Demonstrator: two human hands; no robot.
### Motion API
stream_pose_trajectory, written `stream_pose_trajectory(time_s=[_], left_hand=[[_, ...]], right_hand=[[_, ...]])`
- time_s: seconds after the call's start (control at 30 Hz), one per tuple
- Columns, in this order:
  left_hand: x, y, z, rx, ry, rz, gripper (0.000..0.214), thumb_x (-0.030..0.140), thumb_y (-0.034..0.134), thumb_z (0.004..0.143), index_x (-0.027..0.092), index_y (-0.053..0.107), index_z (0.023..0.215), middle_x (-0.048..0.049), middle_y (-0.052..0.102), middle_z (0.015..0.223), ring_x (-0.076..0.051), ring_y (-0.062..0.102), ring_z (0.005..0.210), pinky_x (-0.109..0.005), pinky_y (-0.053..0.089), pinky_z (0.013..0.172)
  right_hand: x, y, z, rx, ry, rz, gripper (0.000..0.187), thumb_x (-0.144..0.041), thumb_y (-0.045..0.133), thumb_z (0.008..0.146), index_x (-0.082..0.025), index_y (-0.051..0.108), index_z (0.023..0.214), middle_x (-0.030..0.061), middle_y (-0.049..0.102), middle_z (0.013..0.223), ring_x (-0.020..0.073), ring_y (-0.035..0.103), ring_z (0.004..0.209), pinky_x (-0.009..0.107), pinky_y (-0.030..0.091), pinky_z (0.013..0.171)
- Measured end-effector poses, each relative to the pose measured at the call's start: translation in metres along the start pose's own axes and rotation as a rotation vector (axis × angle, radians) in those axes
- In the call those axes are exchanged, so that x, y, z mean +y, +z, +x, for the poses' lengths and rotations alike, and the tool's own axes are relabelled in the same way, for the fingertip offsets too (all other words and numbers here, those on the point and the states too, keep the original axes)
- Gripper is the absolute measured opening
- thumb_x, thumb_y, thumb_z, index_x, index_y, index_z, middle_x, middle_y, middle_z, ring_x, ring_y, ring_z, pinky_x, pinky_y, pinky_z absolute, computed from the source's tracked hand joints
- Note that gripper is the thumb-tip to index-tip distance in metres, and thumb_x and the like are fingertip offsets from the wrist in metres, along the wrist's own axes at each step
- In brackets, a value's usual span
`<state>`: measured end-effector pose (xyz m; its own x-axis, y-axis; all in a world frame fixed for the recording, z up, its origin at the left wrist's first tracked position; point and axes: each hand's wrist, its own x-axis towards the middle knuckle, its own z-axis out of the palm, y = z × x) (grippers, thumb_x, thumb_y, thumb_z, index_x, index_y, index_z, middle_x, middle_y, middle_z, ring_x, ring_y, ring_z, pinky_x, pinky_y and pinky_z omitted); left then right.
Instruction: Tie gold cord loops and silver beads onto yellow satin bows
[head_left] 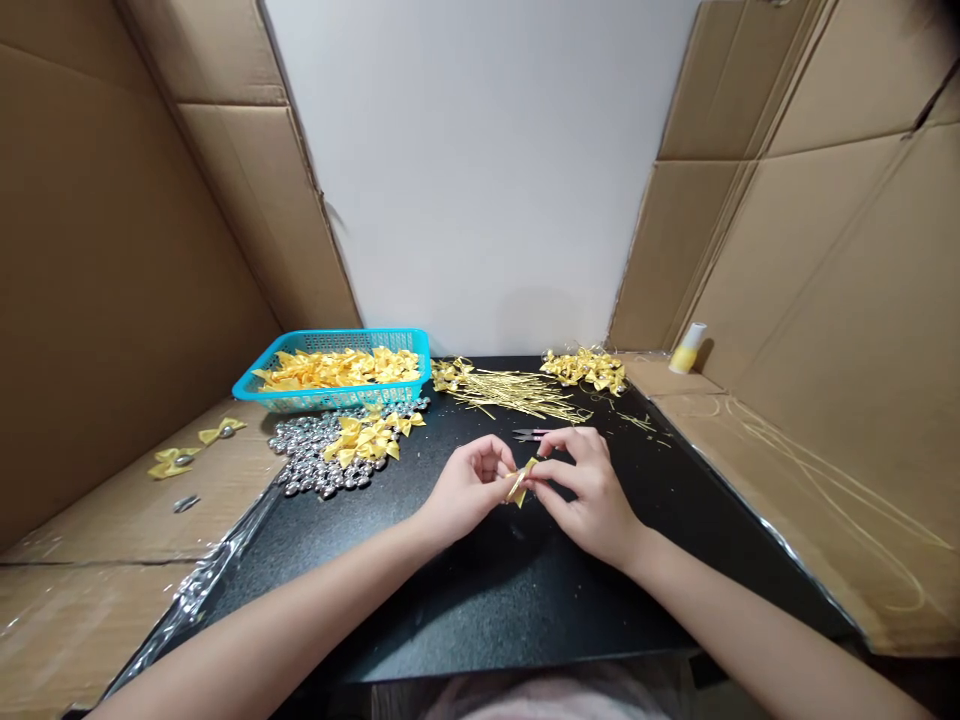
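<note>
Over the middle of the black table, my left hand (474, 487) pinches a small yellow ribbon bow (519, 490) between thumb and fingers. My right hand (589, 490) meets it from the other side, thumb and index finger closed on the same bow. A pale strand seems to cross the bow's middle, though the fingers partly hide it. Just beyond the hands lie small scissors (529, 435) with dark handles. Farther back is a bunch of gold twist ties (517, 392).
A turquoise basket (259, 392) of yellow bows stands back left. Silver beads (304, 465) with several loose bows (371, 437) lie before it. Finished-looking bows (589, 370) are heaped back right. A thread spool (686, 348) stands on the right cardboard (772, 470); cardboard walls flank both sides.
</note>
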<state>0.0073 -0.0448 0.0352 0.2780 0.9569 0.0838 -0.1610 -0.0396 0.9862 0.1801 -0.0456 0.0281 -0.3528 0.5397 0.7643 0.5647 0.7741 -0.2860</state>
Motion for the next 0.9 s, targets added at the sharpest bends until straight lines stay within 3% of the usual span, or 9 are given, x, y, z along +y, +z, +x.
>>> stream_pose_trajectory(time_s=[0.37, 0.5, 0.63, 0.9], left_hand=[[-0.001, -0.001, 0.002, -0.021, -0.045, -0.033, 0.035, 0.024, 0.082, 0.058, 0.014, 0.051, 0.069, 0.0056, 0.055, 0.052, -0.006, 0.048, 0.047, -0.018, 0.038, 0.05], [0.0, -0.001, 0.001, -0.018, -0.039, -0.03, 0.031, 0.023, 0.079, 0.061, 0.015, 0.051, 0.07, 0.0056, 0.056, 0.052, -0.006, 0.048, 0.048, -0.018, 0.037, 0.05], [0.0, 0.0, 0.002, -0.017, -0.029, -0.023, 0.029, 0.021, 0.078, 0.061, 0.015, 0.051, 0.069, 0.0054, 0.055, 0.053, -0.006, 0.049, 0.049, -0.018, 0.037, 0.05], [-0.005, -0.008, 0.008, 0.054, -0.018, 0.002, 0.025, 0.023, 0.077, 0.061, 0.014, 0.054, 0.065, 0.0035, 0.057, 0.055, -0.007, 0.047, 0.049, -0.019, 0.037, 0.052]], right_hand=[[0.003, -0.001, -0.002, -0.021, -0.105, 0.013, 0.017, -0.017, 0.054, 0.088, -0.025, 0.067, 0.082, 0.0034, 0.056, 0.089, 0.0206, 0.047, 0.093, 0.037, 0.036, 0.083], [0.006, 0.0, -0.003, 0.026, -0.137, 0.212, 0.016, -0.015, 0.054, 0.089, -0.023, 0.066, 0.085, 0.0023, 0.051, 0.081, 0.0168, 0.048, 0.081, 0.031, 0.042, 0.074], [0.006, 0.002, -0.002, 0.009, -0.081, 0.441, 0.015, -0.012, 0.054, 0.089, -0.022, 0.065, 0.088, 0.0017, 0.052, 0.082, 0.013, 0.052, 0.072, 0.025, 0.045, 0.063], [-0.004, -0.007, -0.003, 0.018, -0.023, 0.607, 0.016, -0.009, 0.055, 0.087, -0.023, 0.064, 0.087, 0.0021, 0.06, 0.084, 0.0138, 0.059, 0.077, 0.027, 0.048, 0.071]])
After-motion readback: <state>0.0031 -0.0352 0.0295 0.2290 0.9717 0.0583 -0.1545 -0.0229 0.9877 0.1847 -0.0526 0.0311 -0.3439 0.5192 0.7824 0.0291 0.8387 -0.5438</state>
